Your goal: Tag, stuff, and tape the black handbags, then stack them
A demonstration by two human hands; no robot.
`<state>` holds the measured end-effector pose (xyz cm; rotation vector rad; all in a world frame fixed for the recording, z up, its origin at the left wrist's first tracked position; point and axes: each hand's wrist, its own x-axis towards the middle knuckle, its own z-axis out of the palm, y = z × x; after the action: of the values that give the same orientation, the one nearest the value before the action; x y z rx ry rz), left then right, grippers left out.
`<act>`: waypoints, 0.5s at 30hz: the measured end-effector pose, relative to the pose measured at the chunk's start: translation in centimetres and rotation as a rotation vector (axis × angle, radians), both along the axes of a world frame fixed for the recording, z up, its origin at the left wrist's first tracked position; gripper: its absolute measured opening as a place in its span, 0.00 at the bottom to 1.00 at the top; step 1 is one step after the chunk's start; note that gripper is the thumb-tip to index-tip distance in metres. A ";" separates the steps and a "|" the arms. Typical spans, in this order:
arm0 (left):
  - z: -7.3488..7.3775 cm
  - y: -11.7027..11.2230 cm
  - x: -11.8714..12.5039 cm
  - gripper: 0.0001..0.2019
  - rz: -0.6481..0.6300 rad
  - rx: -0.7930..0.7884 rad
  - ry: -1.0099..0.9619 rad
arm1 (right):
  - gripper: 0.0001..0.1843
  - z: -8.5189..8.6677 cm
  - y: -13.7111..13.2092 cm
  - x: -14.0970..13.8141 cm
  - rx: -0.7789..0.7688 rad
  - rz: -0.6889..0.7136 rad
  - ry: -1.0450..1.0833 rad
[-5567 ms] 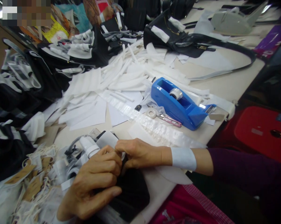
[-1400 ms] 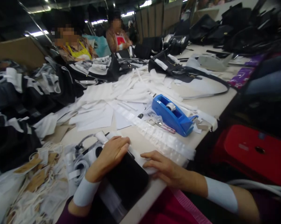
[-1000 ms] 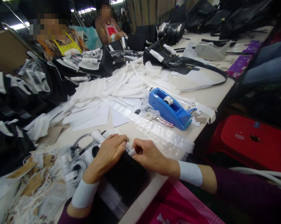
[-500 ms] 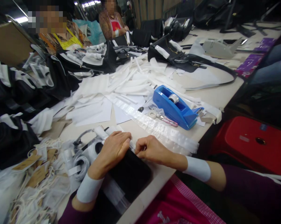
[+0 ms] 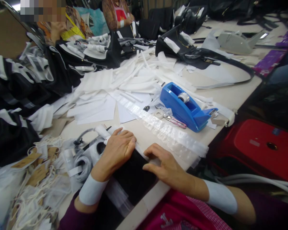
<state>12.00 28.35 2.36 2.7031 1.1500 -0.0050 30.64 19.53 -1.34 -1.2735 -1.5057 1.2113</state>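
- Two hands lie flat on the black bag (image 5: 131, 177) at 6 o'clock, right at the tabletop (image 5: 232, 92) near edge.
- Your left hand (image 5: 117, 151) presses the bag's top, grip spread, pinching nothing.
- Your right hand (image 5: 166, 164) rests fingers spread on its 3 o'clock side.
- Bubble strip (image 5: 167, 132) lies just beyond your fingers.
- Blue tape dispenser (image 5: 185, 107) sits at 1 o'clock, well apart.
- Tags (image 5: 36, 172) crowd 9 o'clock.

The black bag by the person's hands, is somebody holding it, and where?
Nothing is gripped. The left hand lies flat on the black bag's top edge, pressing it to the table. The right hand rests open at its right edge.
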 end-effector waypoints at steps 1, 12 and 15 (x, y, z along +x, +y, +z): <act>0.1 0.1 0.1 0.20 -0.003 0.003 0.007 | 0.08 0.1 -0.2 -0.4 -0.015 -0.025 -0.022; -0.9 0.2 1.0 0.20 -0.017 0.147 0.060 | 0.02 0.4 -0.2 -1.2 0.094 -0.025 -0.185; -1.1 0.0 0.8 0.17 -0.031 0.176 0.063 | 0.24 1.5 0.8 -2.7 0.405 -0.130 -0.184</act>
<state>12.84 28.36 1.24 2.8937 1.1776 0.0073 27.90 20.29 0.21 -1.2051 -1.6680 0.6743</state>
